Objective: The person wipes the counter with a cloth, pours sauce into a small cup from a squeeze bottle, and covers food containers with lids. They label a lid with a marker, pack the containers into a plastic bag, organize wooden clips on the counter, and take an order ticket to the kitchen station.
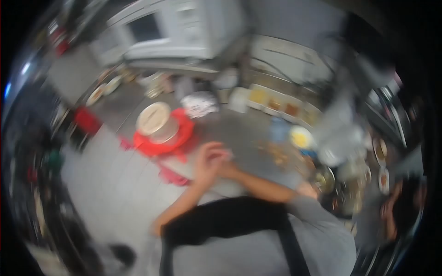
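Note:
My left hand [209, 162] and my right hand [225, 169] meet in front of my body, one against the other. Motion smears the fingers, and I cannot make out anything between them. Just beyond my left hand, a pale round tub [158, 123] with a beige lid stands in a red plastic bag or wrap [171, 146] on the counter's edge. A crumpled silvery bundle [200, 105], perhaps foil, lies behind the tub to the right. Below the red wrap hangs a pink piece [174, 176].
A white microwave-like appliance [161, 32] stands on a shelf at the back. To the right are a row of food trays [272, 104], a bowl with yellow food [301, 138], and clear plastic bags [338, 133]. Brown scraps [276, 154] lie on the metal counter [235, 133]. Another person's arm [390, 209] shows at far right.

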`<state>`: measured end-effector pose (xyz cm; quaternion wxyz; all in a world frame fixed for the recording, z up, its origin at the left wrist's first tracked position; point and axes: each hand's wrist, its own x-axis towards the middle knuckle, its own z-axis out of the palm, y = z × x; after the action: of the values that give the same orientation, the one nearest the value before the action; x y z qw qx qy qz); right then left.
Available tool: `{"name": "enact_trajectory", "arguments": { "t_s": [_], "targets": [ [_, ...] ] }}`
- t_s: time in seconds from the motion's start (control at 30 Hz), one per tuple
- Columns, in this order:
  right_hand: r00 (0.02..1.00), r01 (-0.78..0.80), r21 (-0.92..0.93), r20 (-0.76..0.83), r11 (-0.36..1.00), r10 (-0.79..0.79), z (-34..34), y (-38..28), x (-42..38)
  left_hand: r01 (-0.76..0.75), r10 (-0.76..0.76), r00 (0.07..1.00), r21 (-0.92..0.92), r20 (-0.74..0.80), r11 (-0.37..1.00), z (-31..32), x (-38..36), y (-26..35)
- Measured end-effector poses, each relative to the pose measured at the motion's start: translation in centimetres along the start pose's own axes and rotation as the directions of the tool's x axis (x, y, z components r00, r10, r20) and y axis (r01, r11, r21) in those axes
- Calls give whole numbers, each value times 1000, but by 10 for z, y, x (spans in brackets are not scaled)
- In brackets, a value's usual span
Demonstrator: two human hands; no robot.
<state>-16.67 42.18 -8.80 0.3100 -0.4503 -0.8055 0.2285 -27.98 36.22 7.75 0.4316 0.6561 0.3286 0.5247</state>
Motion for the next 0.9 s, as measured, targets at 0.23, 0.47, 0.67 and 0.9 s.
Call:
{"name": "enact_trajectory", "arguments": {
  "t_s": [0.23,0.47,0.67,0.9],
  "targets": [
    [913,-286,84,-279,954,298,-29,-48,-24,-110,93,992,222,87,969,-42,-29,-41],
    [923,-138,28,-358,990,139,-53,-83,-48,63,-121,960,225,254,972,-2,-73,-169],
    [782,78,22,-622,997,-48,-80,-99,-53,31,-56,971,109,231,994,25,-55,-172],
    [859,-43,503,-423,863,289,-108,-124,-69,55,-67,967,55,244,997,35,-56,-188]
  ]
}}
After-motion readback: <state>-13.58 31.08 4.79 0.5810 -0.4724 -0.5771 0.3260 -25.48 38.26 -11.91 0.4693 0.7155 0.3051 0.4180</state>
